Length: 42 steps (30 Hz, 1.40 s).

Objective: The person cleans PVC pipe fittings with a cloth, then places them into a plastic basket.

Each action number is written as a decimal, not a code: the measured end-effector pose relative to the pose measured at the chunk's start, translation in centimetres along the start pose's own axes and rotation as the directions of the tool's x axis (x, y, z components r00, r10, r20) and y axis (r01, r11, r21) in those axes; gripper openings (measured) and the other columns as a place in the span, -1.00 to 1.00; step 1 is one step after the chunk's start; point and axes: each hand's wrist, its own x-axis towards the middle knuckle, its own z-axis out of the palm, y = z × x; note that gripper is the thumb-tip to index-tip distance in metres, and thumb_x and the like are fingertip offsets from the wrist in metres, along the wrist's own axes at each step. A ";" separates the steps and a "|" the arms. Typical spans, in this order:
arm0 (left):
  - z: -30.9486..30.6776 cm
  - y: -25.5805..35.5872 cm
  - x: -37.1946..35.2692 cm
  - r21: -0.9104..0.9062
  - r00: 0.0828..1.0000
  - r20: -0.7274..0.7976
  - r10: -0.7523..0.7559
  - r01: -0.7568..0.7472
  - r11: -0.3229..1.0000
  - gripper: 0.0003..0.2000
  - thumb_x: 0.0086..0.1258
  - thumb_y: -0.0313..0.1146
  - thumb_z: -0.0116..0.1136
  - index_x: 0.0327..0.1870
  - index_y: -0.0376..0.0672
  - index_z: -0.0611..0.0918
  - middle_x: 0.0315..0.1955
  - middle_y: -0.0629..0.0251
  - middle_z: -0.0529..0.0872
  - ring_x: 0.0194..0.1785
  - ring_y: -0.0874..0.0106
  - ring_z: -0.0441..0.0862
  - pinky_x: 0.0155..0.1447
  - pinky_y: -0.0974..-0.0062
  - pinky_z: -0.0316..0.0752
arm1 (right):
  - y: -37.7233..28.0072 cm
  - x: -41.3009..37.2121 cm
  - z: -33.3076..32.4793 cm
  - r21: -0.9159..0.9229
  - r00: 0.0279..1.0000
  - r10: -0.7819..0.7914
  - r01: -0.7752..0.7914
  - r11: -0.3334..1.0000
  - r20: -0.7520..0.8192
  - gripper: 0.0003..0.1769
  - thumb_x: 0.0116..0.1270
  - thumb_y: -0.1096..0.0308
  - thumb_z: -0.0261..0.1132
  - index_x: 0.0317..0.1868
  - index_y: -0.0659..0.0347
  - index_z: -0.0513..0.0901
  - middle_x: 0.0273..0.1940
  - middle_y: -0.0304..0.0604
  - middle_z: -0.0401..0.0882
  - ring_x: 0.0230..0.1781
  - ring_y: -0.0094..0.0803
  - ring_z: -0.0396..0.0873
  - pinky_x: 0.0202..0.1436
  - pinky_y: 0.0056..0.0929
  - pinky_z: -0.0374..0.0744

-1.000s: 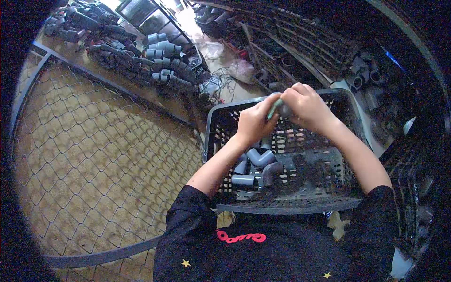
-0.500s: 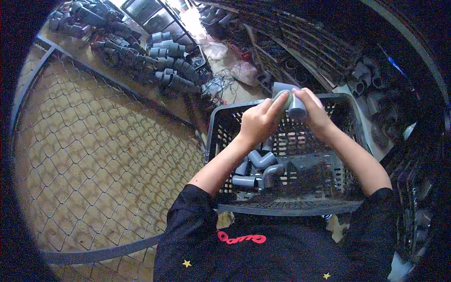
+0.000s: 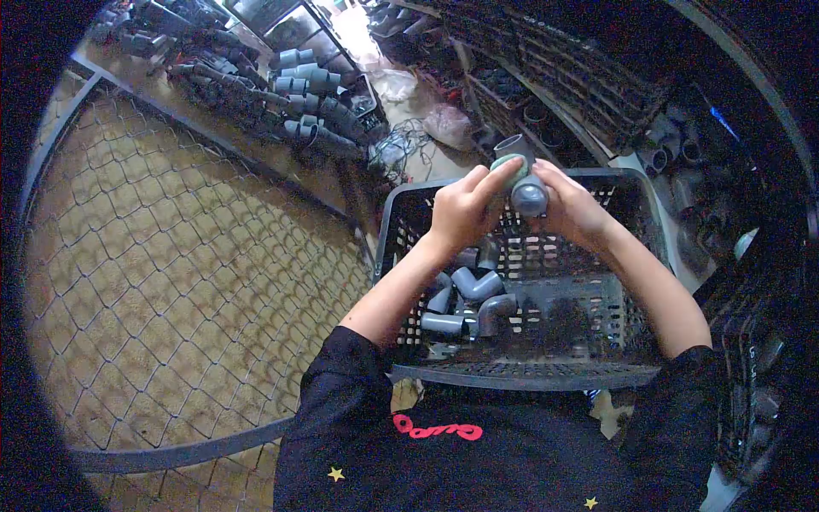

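Observation:
Both hands are raised over a dark plastic crate (image 3: 512,374) on my lap. My right hand (image 3: 573,209) grips a grey pipe elbow fitting (image 3: 522,181), its open ends showing above and toward me. My left hand (image 3: 461,209) presses a green scrubbing pad (image 3: 505,164) against the fitting's upper side. Several more grey pipe fittings (image 3: 469,299) lie in the left part of the crate, below my left forearm.
A chain-link mesh panel (image 3: 171,282) in a metal frame fills the left. Beyond it a heap of grey fittings (image 3: 299,94) lies on the floor. Dark racks with pipe parts (image 3: 674,145) stand at the back and right. Plastic bags (image 3: 448,128) lie ahead.
The hands have turned the fitting so its open end faces me, and the left hand's pad has slid up onto its top. The view has shifted slightly.

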 end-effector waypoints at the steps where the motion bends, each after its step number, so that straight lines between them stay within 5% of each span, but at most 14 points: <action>1: -0.1 0.2 0.0 -0.007 1.000 0.007 0.015 -0.015 1.000 -0.41 0.12 -0.46 0.21 0.29 0.10 0.55 -0.45 0.23 0.57 -0.49 0.18 0.63 -0.42 0.27 0.54 | -0.2 -0.2 0.2 0.000 1.000 -0.020 0.020 1.000 0.007 -0.49 0.56 -0.02 -0.01 0.37 0.03 0.34 0.11 -0.21 0.52 -0.01 -0.47 0.55 -0.15 -0.36 0.62; 8: -0.4 1.2 -0.1 0.019 0.993 0.119 0.011 -0.014 1.000 -0.40 0.14 -0.48 0.23 0.30 0.09 0.54 -0.36 0.16 0.65 -0.44 0.18 0.66 -0.38 0.30 0.56 | 1.3 1.4 -1.7 -0.285 0.979 -0.200 0.204 0.937 0.042 -0.43 0.61 0.00 -0.17 0.50 0.06 0.18 0.30 -0.18 0.37 0.22 -0.41 0.42 0.00 -0.35 0.61; 11: -0.7 0.5 0.3 0.082 0.998 0.063 0.018 -0.023 0.996 -0.44 0.14 -0.38 0.26 0.27 0.15 0.57 -0.46 0.26 0.58 -0.48 0.21 0.63 -0.40 0.28 0.54 | -0.4 0.1 -0.3 -0.204 0.982 -0.189 0.183 0.962 -0.010 -0.39 0.60 -0.04 -0.14 0.48 0.13 0.21 0.32 -0.14 0.35 0.28 -0.42 0.37 0.19 -0.40 0.51; 13: -0.8 0.7 0.3 0.060 0.998 0.048 0.047 -0.050 0.997 -0.44 0.15 -0.41 0.24 0.28 0.11 0.57 -0.47 0.26 0.58 -0.50 0.22 0.62 -0.40 0.30 0.54 | -0.8 -0.2 -0.2 -0.273 0.990 -0.143 0.138 0.952 0.004 -0.31 0.58 -0.13 -0.10 0.47 0.20 0.22 0.35 -0.09 0.33 0.36 -0.38 0.30 0.43 -0.40 0.25; 18: -1.0 1.5 0.0 0.025 0.993 0.113 0.028 -0.031 0.999 -0.41 0.09 -0.50 0.23 0.26 0.01 0.56 -0.36 0.20 0.68 -0.44 0.19 0.66 -0.36 0.31 0.57 | 0.6 0.5 -0.7 -0.432 0.980 -0.173 0.198 0.880 0.097 -0.29 0.59 -0.16 -0.17 0.46 0.24 0.25 0.42 -0.05 0.26 0.47 -0.33 0.17 0.53 -0.37 0.08; 22: -1.1 1.2 -0.1 -0.013 0.994 0.110 0.016 -0.015 1.000 -0.41 0.07 -0.52 0.24 0.25 -0.03 0.56 -0.32 0.15 0.70 -0.40 0.15 0.68 -0.33 0.31 0.58 | -0.1 0.3 -0.3 -0.258 0.988 -0.149 0.157 0.953 0.051 -0.40 0.61 -0.03 -0.11 0.46 0.18 0.26 0.26 -0.08 0.43 0.27 -0.36 0.40 0.33 -0.34 0.40; 25: -0.6 0.8 0.1 0.018 0.996 0.060 0.066 -0.067 0.998 -0.41 0.08 -0.39 0.28 0.27 0.03 0.56 -0.44 0.25 0.61 -0.49 0.22 0.62 -0.41 0.32 0.53 | -1.0 -0.3 -1.0 -0.009 1.000 -0.004 0.004 1.000 0.009 -0.44 0.58 0.00 -0.07 0.45 0.08 0.26 0.06 -0.17 0.53 0.00 -0.43 0.54 -0.04 -0.30 0.62; 29: -0.4 0.9 -0.1 0.053 0.995 0.041 0.093 -0.095 0.994 -0.40 0.07 -0.41 0.26 0.27 0.02 0.56 -0.49 0.27 0.56 -0.53 0.25 0.59 -0.45 0.34 0.51 | -1.0 -0.3 -1.0 -0.058 0.989 0.146 -0.147 0.987 -0.019 -0.42 0.57 -0.05 -0.10 0.47 0.01 0.24 0.05 -0.23 0.53 -0.03 -0.43 0.55 -0.17 -0.24 0.66; 31: -0.6 1.3 0.1 0.077 0.991 0.034 0.131 -0.133 0.988 -0.40 0.07 -0.42 0.25 0.27 0.02 0.56 -0.49 0.27 0.56 -0.54 0.26 0.59 -0.46 0.34 0.50 | -0.5 -0.5 -0.3 -0.238 0.998 0.057 -0.049 0.970 0.030 -0.46 0.61 0.03 -0.12 0.46 0.07 0.23 0.28 -0.16 0.39 0.24 -0.43 0.41 0.12 -0.30 0.58; 33: -0.5 1.4 0.1 0.103 0.991 0.071 0.116 -0.123 0.987 -0.42 0.10 -0.43 0.22 0.27 0.03 0.56 -0.49 0.28 0.57 -0.54 0.27 0.59 -0.47 0.33 0.51 | -0.5 -0.7 0.2 -0.320 1.000 0.004 -0.003 0.947 0.002 -0.48 0.60 0.06 -0.11 0.45 0.08 0.25 0.26 -0.18 0.41 0.24 -0.43 0.41 0.18 -0.31 0.54; 35: -0.3 1.2 0.0 0.122 0.993 0.053 0.103 -0.109 0.986 -0.43 0.12 -0.42 0.20 0.27 0.03 0.56 -0.50 0.28 0.56 -0.54 0.27 0.60 -0.46 0.33 0.52 | 0.4 0.6 -1.8 -0.341 0.999 -0.026 0.039 0.939 0.044 -0.41 0.56 -0.09 -0.07 0.47 -0.04 0.23 0.26 -0.23 0.42 0.22 -0.41 0.44 -0.01 -0.13 0.64; 37: -0.2 0.9 -0.1 0.135 0.996 0.057 0.063 -0.070 0.988 -0.46 0.17 -0.42 0.19 0.28 0.06 0.56 -0.47 0.25 0.59 -0.53 0.27 0.61 -0.46 0.33 0.52 | -1.3 -0.4 -1.1 -0.172 0.997 0.073 -0.077 0.982 -0.030 -0.42 0.54 -0.02 -0.01 0.46 -0.02 0.24 0.23 -0.23 0.44 0.17 -0.42 0.49 -0.06 -0.22 0.65; 42: 0.0 1.5 -0.7 0.114 0.991 0.121 0.050 -0.064 0.991 -0.48 0.22 -0.42 0.21 0.28 0.09 0.57 -0.35 0.21 0.69 -0.52 0.25 0.64 -0.43 0.34 0.54 | -0.3 -0.6 -1.5 -0.395 0.992 0.121 -0.103 0.913 0.020 -0.45 0.58 -0.02 -0.05 0.46 -0.01 0.25 0.25 -0.24 0.44 0.14 -0.44 0.50 -0.07 -0.26 0.64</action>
